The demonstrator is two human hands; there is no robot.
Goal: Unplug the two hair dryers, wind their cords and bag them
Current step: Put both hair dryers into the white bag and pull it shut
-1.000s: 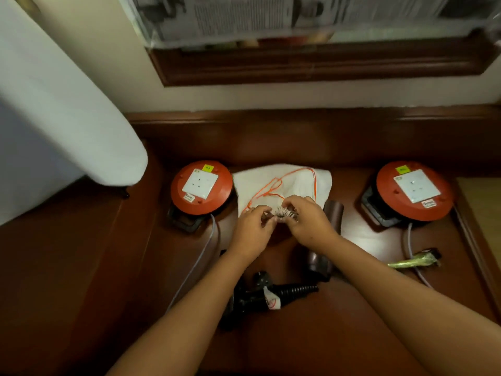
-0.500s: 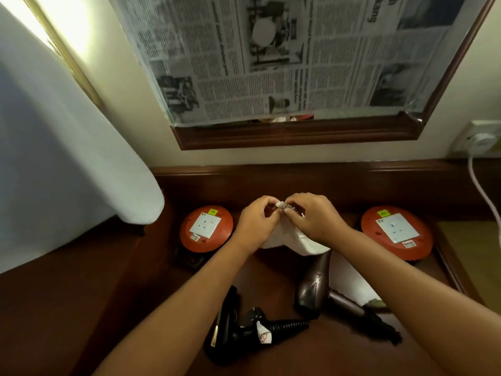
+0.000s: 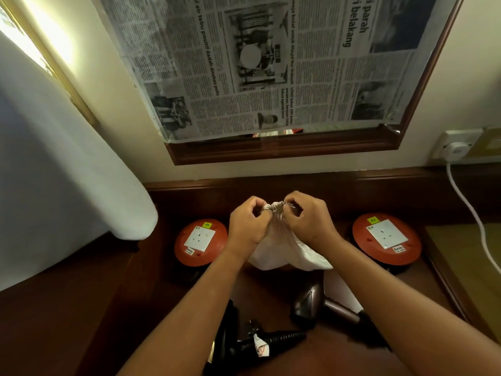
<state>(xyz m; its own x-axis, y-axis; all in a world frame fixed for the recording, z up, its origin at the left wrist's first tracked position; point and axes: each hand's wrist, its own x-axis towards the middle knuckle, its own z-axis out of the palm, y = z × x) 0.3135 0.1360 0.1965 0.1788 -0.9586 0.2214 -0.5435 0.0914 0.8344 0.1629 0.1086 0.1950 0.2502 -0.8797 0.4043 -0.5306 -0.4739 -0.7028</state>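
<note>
At the bottom centre of the frame a black hair dryer [image 3: 244, 346] lies on the bench [image 3: 81, 321], a brown hair dryer [image 3: 311, 305] right of it. Above, mid-frame, left hand [image 3: 248, 226] and right hand [image 3: 306, 221] pinch the gathered mouth of a white bag [image 3: 282, 251], between two orange cord reels [image 3: 200, 242].

Two bare forearms enter the frame, one from about 7 o'clock and one from about 4 o'clock. No sleeve shows on either arm along the whole visible length, from the frame edge to the wrist. Left hand [image 3: 248, 226]: bare, with no ring, watch, band or glove on the surfaces shown. Right hand [image 3: 306, 219]: likewise bare, with nothing worn at wrist or knuckles. Fingernails are too small and too shadowed to describe. No other part of the person's body or clothing is in view.
</note>
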